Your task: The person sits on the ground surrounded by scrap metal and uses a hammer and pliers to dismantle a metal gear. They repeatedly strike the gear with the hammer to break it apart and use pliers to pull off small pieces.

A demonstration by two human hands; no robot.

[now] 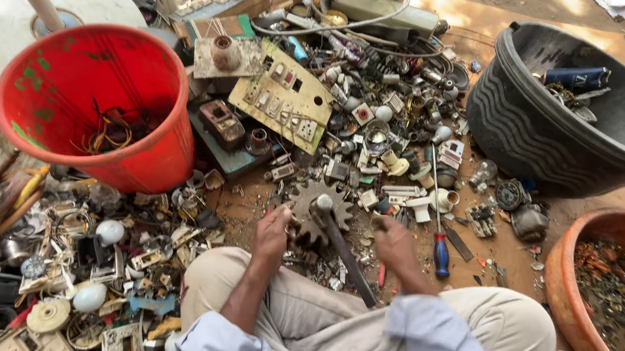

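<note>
I sit on the ground with my knees up, in beige trousers and light blue sleeves. My left hand point(272, 232) is pinched on a small metal piece held against a rusty toothed gear point(318, 209). A hammer point(336, 241) lies across the gear, head on top, its dark handle running down toward my right knee. My right hand point(396, 245) is blurred just right of that handle, fingers curled and not on the handle. Whether it holds anything is unclear. A blue-and-red-handled screwdriver point(439, 249) lies right of this hand.
A red bucket point(64, 84) with wire scraps stands at the left. A black tub point(536, 138) is at the upper right, and a terracotta basin point(571, 283) of metal bits at the right. A beige switch panel point(284, 98) and heaps of electrical scrap surround me.
</note>
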